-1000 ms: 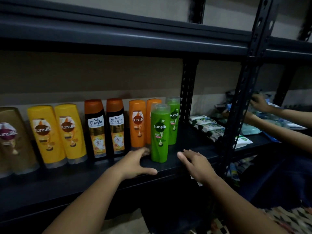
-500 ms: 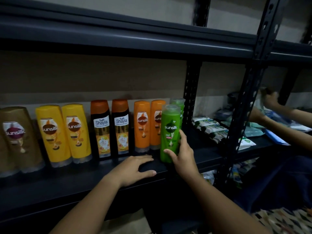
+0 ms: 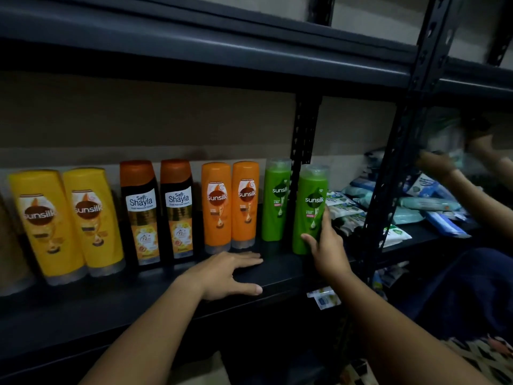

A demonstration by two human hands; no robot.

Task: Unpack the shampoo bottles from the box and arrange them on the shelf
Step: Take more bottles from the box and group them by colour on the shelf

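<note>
1. My right hand (image 3: pixel 326 245) is wrapped round the lower half of the front green Sunsilk bottle (image 3: pixel 310 209), thumb on its left side and fingers curled up its right side. My forearm runs up to it from the bottom right.
2. That bottle stands upright on the dark shelf (image 3: pixel 277 276), right at the end of the row, just in front of the perforated black upright (image 3: pixel 304 140).
3. My left hand (image 3: pixel 224 272) is flat on the shelf, palm down, fingers straight and together pointing at the green bottle, thumb along the front edge. It's holding nothing.
4. Away from the green bottle on my left-hand side, in order: a second green Sunsilk bottle (image 3: pixel 276 200) just beside it and set a bit further back, two orange Sunsilk bottles (image 3: pixel 230 205), two Safi Shayla bottles (image 3: pixel 158 212) with brown caps, then two yellow Sunsilk bottles (image 3: pixel 66 220).
5. On the other side of the green bottle, past the upright, there's a pile of blue and white packets (image 3: pixel 416 204), and another person's hands (image 3: pixel 435 162) are in there, too blurry to say more.
</note>
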